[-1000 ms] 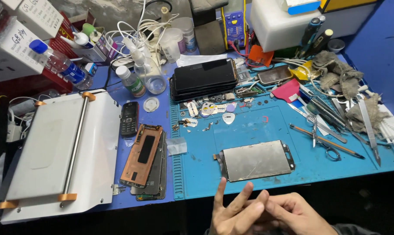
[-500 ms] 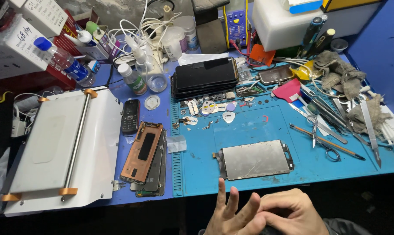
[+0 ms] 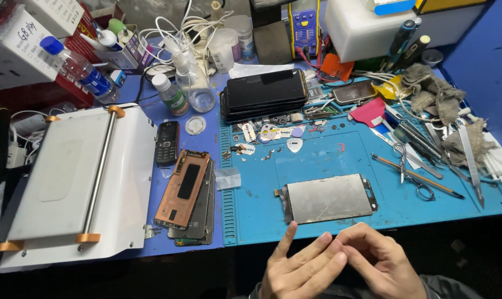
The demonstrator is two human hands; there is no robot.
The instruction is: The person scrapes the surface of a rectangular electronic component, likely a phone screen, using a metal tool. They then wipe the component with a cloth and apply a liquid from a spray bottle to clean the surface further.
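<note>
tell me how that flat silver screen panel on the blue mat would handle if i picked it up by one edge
The silver panel looks thin and flat, so probably light and a bit flexible; gripped by one edge it might bend or crack. A small cable tab sticks out at its left end, likely easy to tear. It lies flush on the blue mat, so lifting an edge could be fiddly.

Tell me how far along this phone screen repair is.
Done: the screen panel lies face down and bare on the blue mat, loose screws and picks above it. In hand: nothing; the left hand and right hand meet fingertip to fingertip below the mat, tools untouched. Left: the copper-backed panels sit stacked and unassembled beside the mat.
</note>
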